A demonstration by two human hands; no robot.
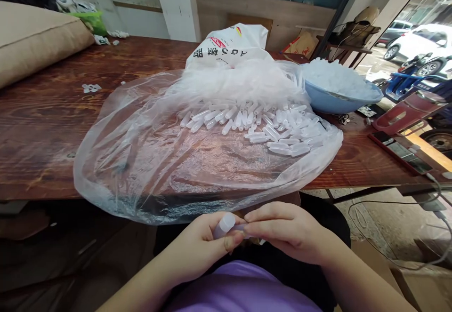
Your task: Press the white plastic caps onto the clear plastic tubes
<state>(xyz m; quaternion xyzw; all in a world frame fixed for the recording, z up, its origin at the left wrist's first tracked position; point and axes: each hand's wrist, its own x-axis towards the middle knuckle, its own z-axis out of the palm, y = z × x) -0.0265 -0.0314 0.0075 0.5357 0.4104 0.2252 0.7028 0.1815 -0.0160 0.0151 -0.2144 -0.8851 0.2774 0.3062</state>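
We pinch one small tube (226, 225) w/ both left hand (205, 246) & right hand (286, 232). Beyond the grip, a tube pile (261, 124) lies on the plastic sheet (141, 161), so prob. lots left.

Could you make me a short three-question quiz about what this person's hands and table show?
1. True or false: both hands hold one small translucent plastic tube.
2. Where does the blue bowl stand: A left of the pile of tubes, B right of it?
3. What lies under the pile of tubes?

Key: 1 true: left hand and right hand pinch it together. 2 B. 3 A clear plastic bag on the wooden table.
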